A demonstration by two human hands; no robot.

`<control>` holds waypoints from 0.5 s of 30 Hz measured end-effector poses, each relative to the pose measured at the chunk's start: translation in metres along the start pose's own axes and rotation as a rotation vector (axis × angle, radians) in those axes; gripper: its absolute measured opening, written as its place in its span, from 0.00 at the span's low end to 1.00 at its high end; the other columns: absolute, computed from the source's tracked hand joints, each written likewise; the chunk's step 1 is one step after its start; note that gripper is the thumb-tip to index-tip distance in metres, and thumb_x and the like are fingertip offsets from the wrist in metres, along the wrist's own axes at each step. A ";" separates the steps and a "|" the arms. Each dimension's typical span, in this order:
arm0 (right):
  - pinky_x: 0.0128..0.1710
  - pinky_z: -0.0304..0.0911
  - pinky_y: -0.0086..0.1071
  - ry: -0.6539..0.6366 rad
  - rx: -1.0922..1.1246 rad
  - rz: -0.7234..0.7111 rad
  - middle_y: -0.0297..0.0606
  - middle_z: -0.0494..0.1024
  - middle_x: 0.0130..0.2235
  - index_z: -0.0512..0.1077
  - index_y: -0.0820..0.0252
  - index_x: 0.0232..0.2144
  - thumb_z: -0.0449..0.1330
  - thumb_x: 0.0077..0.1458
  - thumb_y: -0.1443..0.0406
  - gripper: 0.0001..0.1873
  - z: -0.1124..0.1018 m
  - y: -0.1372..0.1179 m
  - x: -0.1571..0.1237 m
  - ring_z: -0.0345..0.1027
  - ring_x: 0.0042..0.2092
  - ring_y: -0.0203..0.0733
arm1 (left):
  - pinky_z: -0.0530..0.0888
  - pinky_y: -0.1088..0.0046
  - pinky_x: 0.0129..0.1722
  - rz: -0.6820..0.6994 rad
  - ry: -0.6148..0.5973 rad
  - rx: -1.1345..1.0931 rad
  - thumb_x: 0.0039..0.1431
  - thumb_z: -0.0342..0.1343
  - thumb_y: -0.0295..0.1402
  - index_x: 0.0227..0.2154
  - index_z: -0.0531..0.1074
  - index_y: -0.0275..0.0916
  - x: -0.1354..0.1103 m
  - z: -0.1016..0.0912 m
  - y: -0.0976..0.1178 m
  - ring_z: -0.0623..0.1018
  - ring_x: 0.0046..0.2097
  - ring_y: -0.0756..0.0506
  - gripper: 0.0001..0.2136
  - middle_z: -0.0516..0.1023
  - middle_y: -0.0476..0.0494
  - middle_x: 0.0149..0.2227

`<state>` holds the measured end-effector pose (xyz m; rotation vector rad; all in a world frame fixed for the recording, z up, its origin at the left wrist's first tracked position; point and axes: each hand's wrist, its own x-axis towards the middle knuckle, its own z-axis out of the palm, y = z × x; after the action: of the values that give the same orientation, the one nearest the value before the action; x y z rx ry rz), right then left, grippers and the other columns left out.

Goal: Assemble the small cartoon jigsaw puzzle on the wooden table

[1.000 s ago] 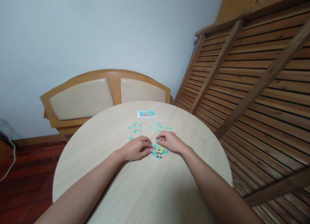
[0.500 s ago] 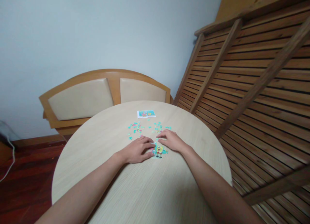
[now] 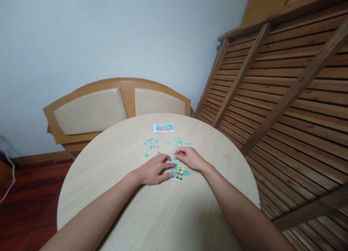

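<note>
A partly joined jigsaw puzzle (image 3: 181, 169) with a yellow cartoon figure lies on the table. My left hand (image 3: 157, 169) rests at its left side, fingers spread, with fingertips touching its left edge and hiding part of it. Just above the joined part, my right hand (image 3: 190, 157) pinches a small teal puzzle piece (image 3: 174, 157) between thumb and forefinger. Loose puzzle pieces (image 3: 152, 143) are scattered beyond my left hand, and another group of loose pieces (image 3: 177, 141) lies past my right hand.
The round wooden table (image 3: 116, 214) holds a small picture card (image 3: 164, 128) behind the pieces. A padded headboard (image 3: 92, 111) stands beyond it against the wall. Leaning on the right is a slatted wooden frame (image 3: 282, 95), close to the table's edge.
My right thumb and forefinger have closed together on a small piece above the joined part. The joined puzzle has turned slightly and shifted a little to the right. My left hand stays beside it.
</note>
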<state>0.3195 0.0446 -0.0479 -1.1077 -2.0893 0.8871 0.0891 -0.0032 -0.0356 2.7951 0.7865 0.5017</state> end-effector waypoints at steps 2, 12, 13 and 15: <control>0.39 0.64 0.31 -0.015 -0.003 -0.017 0.40 0.80 0.34 0.78 0.64 0.36 0.60 0.57 0.63 0.11 0.001 0.000 0.000 0.70 0.35 0.39 | 0.67 0.58 0.58 0.003 -0.004 -0.004 0.67 0.48 0.46 0.57 0.71 0.40 0.000 -0.001 0.000 0.71 0.54 0.39 0.22 0.71 0.34 0.52; 0.40 0.64 0.31 -0.016 -0.032 -0.007 0.39 0.81 0.37 0.78 0.63 0.37 0.59 0.57 0.64 0.10 0.001 -0.003 -0.002 0.71 0.37 0.40 | 0.68 0.59 0.58 -0.007 0.011 -0.050 0.67 0.50 0.45 0.55 0.72 0.40 0.000 -0.006 -0.001 0.73 0.54 0.39 0.20 0.73 0.35 0.52; 0.40 0.64 0.31 -0.016 -0.030 -0.006 0.39 0.81 0.37 0.79 0.63 0.37 0.59 0.57 0.64 0.10 0.001 -0.003 -0.002 0.72 0.38 0.40 | 0.68 0.59 0.58 -0.007 0.012 -0.052 0.67 0.50 0.45 0.55 0.72 0.40 0.000 -0.006 -0.001 0.73 0.54 0.39 0.20 0.73 0.35 0.52; 0.40 0.64 0.31 -0.014 -0.031 -0.005 0.39 0.81 0.37 0.79 0.63 0.37 0.59 0.58 0.64 0.10 0.001 -0.003 -0.002 0.72 0.38 0.40 | 0.68 0.60 0.58 -0.008 0.012 -0.056 0.67 0.50 0.45 0.54 0.72 0.40 -0.001 -0.005 -0.002 0.73 0.54 0.40 0.20 0.73 0.35 0.52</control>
<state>0.3185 0.0416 -0.0468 -1.1142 -2.1234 0.8653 0.0857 -0.0013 -0.0314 2.7393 0.7742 0.5308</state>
